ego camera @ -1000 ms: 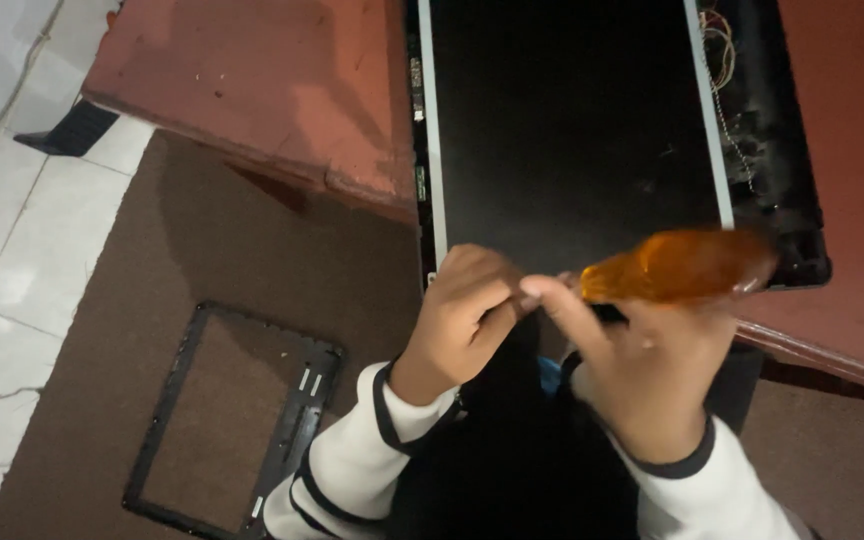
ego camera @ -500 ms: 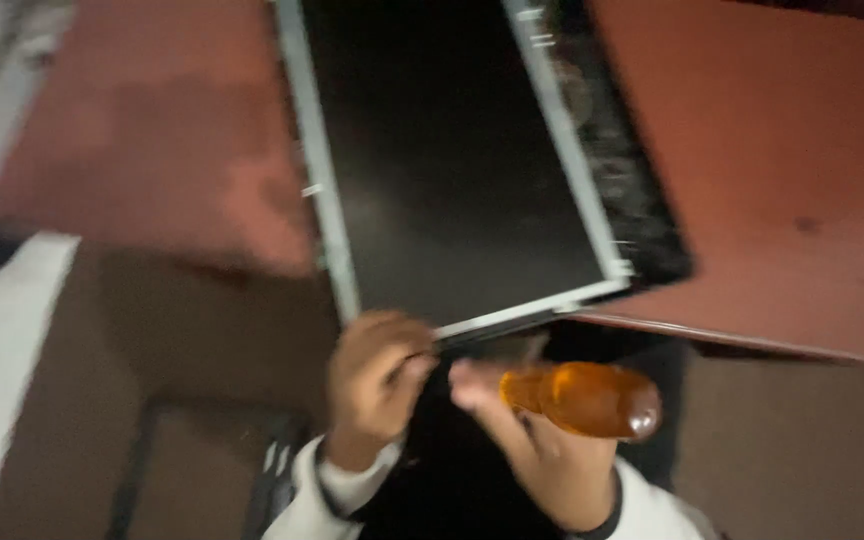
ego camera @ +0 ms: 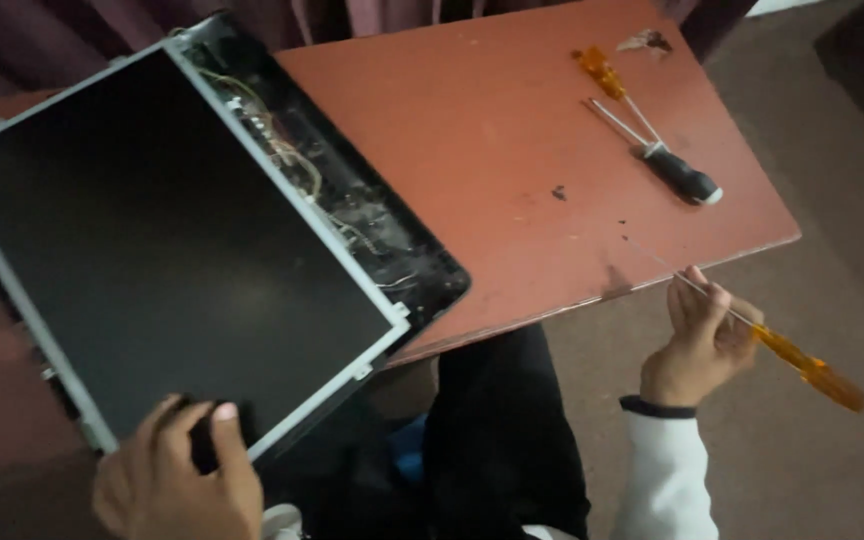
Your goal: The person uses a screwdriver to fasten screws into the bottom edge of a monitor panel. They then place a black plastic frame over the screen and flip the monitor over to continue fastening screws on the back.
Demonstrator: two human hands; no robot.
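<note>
We see the left hand resting on the near edge of a bare laptop display panel, its thumb and fingers pressed onto the dark glass close to the metal frame; its grip is closed on that lower rim of the panel. The panel lies tilted across the left part of the reddish-brown bench and overhangs the bench's near edge, sitting in its black back cover, where thin wires show along the right side. The right hand is off the bench's near right corner, its fingers pinched shut around the slim metal shaft of an orange-handled screwdriver; the handle points down to the right over the brown floor. Far across the bench, well apart from both hands, lie a second orange-handled screwdriver and a black-handled screwdriver, their shafts crossing. White sleeves with dark cuffs cover both wrists.
</note>
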